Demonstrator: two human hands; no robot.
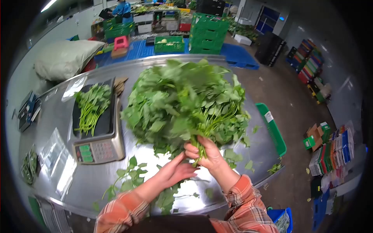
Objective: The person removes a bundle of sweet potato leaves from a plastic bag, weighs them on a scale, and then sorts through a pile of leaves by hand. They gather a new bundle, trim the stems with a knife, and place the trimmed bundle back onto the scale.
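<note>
My right hand point(208, 152) is closed around the stems of a bunch of leafy greens point(188, 116), whose leaves point away from me and look blurred. Just left of those stem ends is my left hand point(176, 171), fingers stretched out with nothing in them. Behind the bunch spreads a big heap of the same greens point(225, 93) on the steel table point(97, 186). To the left stands a digital scale point(99, 150) with a smaller bunch of greens point(92, 108) lying on its black platform. Loose sprigs point(130, 174) are scattered near my forearms.
Clear plastic bags point(58, 163) lie at the table's left, beside a packed bag of greens point(29, 167). A green crate point(272, 128) sits against the right edge. Beyond the table are stacked green crates point(208, 33), a white sack point(66, 60) and a person in blue point(123, 11).
</note>
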